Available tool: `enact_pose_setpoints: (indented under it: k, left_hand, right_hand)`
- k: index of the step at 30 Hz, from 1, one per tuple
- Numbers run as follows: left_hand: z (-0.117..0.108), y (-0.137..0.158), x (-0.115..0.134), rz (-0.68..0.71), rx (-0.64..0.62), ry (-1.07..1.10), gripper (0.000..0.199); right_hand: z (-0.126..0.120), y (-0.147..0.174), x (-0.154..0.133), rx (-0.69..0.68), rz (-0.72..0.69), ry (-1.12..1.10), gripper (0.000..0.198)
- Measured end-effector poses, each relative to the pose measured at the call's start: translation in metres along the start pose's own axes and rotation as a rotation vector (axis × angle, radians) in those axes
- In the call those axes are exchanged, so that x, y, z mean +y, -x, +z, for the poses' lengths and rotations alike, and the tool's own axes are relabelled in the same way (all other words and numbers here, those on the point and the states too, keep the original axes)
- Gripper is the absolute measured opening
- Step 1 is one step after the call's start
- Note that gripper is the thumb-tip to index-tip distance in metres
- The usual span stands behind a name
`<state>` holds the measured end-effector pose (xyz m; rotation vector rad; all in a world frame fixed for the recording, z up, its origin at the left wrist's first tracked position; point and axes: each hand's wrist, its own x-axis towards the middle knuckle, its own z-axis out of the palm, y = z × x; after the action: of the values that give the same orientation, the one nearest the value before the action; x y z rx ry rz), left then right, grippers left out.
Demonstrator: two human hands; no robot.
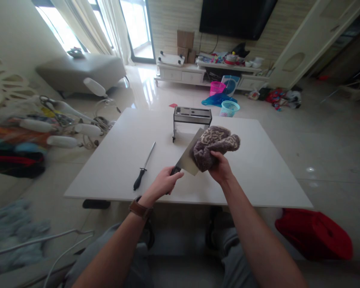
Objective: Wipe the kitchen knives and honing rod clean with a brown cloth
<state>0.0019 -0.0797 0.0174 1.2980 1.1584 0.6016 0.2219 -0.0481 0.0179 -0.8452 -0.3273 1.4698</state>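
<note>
Hands [165, 182] on cleaver [189, 154], cloth [213, 146] against blade

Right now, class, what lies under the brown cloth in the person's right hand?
The brown cloth, bunched in the right hand, lies on the cleaver, whose handle the left hand grips. Bare blade shows on its left; the blade's covered part is hidden.

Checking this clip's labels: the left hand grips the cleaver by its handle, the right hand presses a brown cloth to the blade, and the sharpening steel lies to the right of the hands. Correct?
Not quite. In the head view the sharpening steel lies on the table to the left of the hands; the rest stands.
</note>
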Motion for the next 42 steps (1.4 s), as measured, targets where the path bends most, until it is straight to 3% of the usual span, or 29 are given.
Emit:
enact_pose_setpoints:
  k: [6, 14, 19, 25, 31, 33, 36, 39, 42]
  left_hand:
    - [0.001, 0.001, 0.002, 0.006, -0.017, 0.047, 0.033]
    - [-0.004, 0.003, 0.002, 0.110, -0.044, -0.104, 0.029]
    - [-0.005, 0.003, 0.001, 0.151, 0.008, -0.185, 0.027]
    - [-0.003, 0.001, 0.002, 0.130, -0.010, -0.194, 0.027]
    - [-0.025, 0.001, 0.003, 0.079, -0.041, -0.267, 0.030]
    - [-0.038, 0.002, 0.004, 0.036, -0.048, -0.317, 0.033]
    - [-0.052, 0.003, 0.003, -0.015, -0.070, -0.349, 0.033]
    - [-0.054, 0.003, 0.000, -0.043, -0.108, -0.375, 0.030]
    - [-0.052, 0.001, -0.005, -0.034, -0.119, -0.433, 0.028]
  right_hand:
    - [0.003, 0.006, -0.003, -0.079, 0.099, -0.028, 0.039]
    - [-0.009, -0.002, 0.004, -0.095, 0.206, 0.006, 0.031]
    - [-0.010, -0.001, 0.016, -0.100, 0.257, 0.030, 0.030]
    - [-0.001, -0.002, 0.015, 0.020, 0.110, 0.033, 0.029]
    - [-0.019, -0.020, -0.024, 0.151, -0.127, -0.006, 0.020]
    - [-0.029, -0.021, -0.037, 0.159, -0.151, 0.066, 0.023]
    - [-0.039, -0.013, -0.044, 0.063, -0.046, 0.265, 0.033]
    - [-0.043, -0.004, -0.038, -0.078, 0.104, 0.479, 0.041]
    - [-0.042, -0.002, -0.028, -0.162, 0.137, 0.628, 0.046]
